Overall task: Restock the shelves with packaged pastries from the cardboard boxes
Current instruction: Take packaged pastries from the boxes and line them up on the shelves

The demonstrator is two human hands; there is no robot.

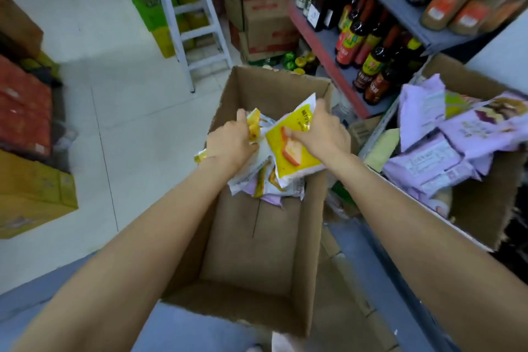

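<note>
Our left hand (231, 141) grips the crinkled top edge of a yellow pastry packet (254, 126), fingers curled round it, and our right hand (321, 131) pinches the upper corner of a second yellow packet (294, 148) printed with a cake slice. Both hands are over the middle of the frame, inside the open cardboard box (257, 240). Under them lies a small heap of further packets (265, 183), white, yellow and lilac, bunched at the far end of the box; the near part of its floor shows bare cardboard.

To the right of the frame a second box (485, 214) holds lilac packets (445, 151) piled loosely above its rim. In the upper right, shelves (328, 34) carry dark sauce bottles (371, 66). A white stool (194, 23) stands at the upper centre on the tiled floor (114, 94).

We judge the risk to lie in the grip: each packet hangs from a thin sealed edge, so a quick lift could let one slip or tear. Lifting may also drag loose neighbours over the box wall. Swinging right, our arms could nudge the lilac pile or the bottles.
</note>
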